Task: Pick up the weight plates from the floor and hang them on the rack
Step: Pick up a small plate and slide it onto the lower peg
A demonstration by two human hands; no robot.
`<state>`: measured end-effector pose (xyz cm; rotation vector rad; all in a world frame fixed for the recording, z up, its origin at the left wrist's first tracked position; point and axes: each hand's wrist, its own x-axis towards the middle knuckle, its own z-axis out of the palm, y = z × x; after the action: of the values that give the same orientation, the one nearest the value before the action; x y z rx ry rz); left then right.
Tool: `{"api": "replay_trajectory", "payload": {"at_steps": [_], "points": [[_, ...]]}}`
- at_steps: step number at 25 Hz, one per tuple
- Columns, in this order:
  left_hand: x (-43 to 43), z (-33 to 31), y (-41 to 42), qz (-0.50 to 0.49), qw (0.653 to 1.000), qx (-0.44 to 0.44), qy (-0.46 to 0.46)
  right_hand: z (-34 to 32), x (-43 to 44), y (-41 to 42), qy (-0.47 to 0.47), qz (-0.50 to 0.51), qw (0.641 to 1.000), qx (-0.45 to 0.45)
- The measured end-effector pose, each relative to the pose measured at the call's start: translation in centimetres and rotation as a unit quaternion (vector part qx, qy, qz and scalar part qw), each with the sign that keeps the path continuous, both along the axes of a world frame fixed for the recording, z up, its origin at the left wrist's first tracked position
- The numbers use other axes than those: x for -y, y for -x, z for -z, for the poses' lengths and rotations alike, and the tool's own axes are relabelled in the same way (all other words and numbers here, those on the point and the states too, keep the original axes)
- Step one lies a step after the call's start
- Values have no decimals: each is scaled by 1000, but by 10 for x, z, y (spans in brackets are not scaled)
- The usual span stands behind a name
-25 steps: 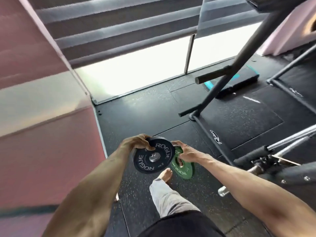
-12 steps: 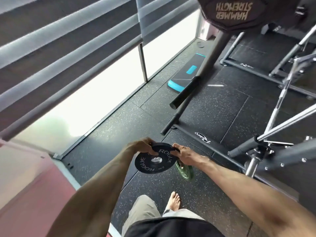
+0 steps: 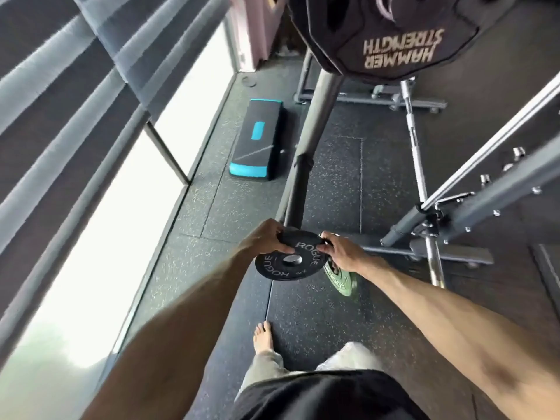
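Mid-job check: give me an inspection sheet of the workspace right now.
Surface: black speckled rubber floor.
Job's things: black round Rogue weight plate held roughly flat off the floor; small green weight plate hanging tilted under the right hand; grey rack post ahead, large black Hammer Strength plate above it.
Clutter: black-and-teal step platform; chrome barbell.
Hands: left hand grips the black plate's rim; right hand holds the green plate, thumb on the black plate.
Cables: nothing seen.
Surroundings: window with grey blinds on the left; bare foot.
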<state>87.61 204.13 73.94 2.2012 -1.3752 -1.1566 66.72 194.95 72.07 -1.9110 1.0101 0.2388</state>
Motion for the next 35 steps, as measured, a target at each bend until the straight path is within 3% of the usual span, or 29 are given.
{"api": "replay_trajectory", "payload": {"at_steps": [5, 14, 25, 28, 31, 33, 35], "points": [[40, 0, -28, 74, 994, 60, 52, -4, 5, -16, 41, 81, 996, 0], [76, 16, -49, 121, 973, 125, 152, 3, 32, -38, 188, 76, 978, -56], [170, 9, -68, 142, 943, 236, 188, -3, 96, -62, 151, 174, 971, -60], [190, 12, -71, 121, 942, 249, 187, 12, 97, -44, 176, 138, 967, -122], [191, 13, -72, 78, 934, 287, 199, 22, 82, -28, 157, 34, 972, -173], [181, 13, -70, 67, 908, 324, 258, 25, 70, -23, 116, -25, 973, -197], [159, 19, -66, 79, 887, 297, 343, 24, 55, -24, 88, -80, 969, -215]]}}
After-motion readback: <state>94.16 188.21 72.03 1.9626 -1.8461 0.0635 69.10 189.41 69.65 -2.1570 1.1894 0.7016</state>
